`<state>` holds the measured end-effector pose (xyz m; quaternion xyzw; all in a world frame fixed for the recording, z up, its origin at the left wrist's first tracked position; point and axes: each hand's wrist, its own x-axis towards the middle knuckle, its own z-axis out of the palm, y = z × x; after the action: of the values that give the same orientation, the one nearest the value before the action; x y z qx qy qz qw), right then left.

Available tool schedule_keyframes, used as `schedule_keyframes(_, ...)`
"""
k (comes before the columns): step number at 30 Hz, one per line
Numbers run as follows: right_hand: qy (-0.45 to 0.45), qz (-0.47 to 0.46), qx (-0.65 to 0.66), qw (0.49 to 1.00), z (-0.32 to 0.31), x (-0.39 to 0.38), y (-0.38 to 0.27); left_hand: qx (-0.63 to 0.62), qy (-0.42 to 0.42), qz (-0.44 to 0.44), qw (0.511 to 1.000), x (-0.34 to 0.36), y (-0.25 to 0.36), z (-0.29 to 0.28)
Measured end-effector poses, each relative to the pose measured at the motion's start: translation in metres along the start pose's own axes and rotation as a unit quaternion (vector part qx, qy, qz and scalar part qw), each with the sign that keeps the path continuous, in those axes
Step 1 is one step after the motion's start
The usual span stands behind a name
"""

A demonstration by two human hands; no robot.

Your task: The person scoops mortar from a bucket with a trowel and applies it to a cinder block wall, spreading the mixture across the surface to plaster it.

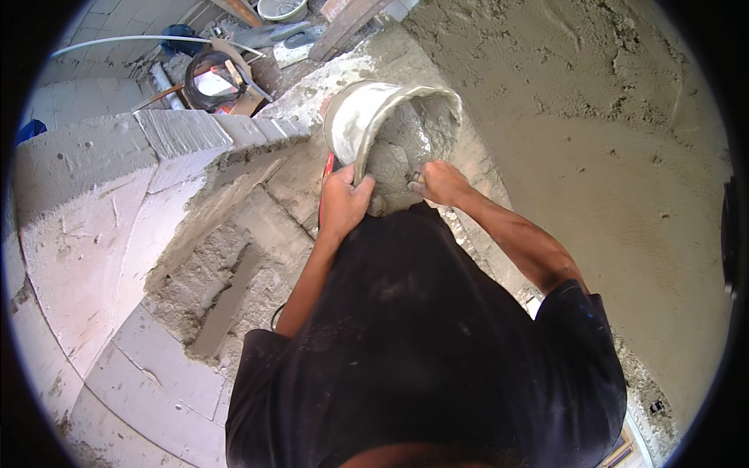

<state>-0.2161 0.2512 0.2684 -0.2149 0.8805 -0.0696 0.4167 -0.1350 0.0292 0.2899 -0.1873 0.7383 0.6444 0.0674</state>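
Overhead, left hand (343,201) gripped rim of mortar-smeared grey plastic bucket (367,117), tilted on its side atop grey block wall (94,203). Right hand (438,181) closed on small tool, mostly hidden, at wet grey mortar (406,148) in bucket mouth. Plastered wall (608,156) at right.

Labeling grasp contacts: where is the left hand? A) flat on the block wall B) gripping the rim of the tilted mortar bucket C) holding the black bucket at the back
B: the left hand is closed on the lower rim of the tilted grey bucket, which holds wet mortar.
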Motion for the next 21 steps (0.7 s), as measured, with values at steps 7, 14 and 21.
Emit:
schedule_keyframes(7,0.070,-0.032,0.203,0.976,0.039,-0.033,0.011,0.091,-0.019,0.010,0.996,0.005,0.013,-0.007)
schedule_keyframes(14,0.152,0.042,0.099,0.982,0.018,-0.042,0.023,0.031,0.006,0.055,0.998,0.018,-0.007,0.000)
schedule_keyframes(21,0.224,0.030,-0.061,0.972,-0.079,-0.120,0.038,0.145,0.018,0.092,0.985,0.036,-0.064,0.010)
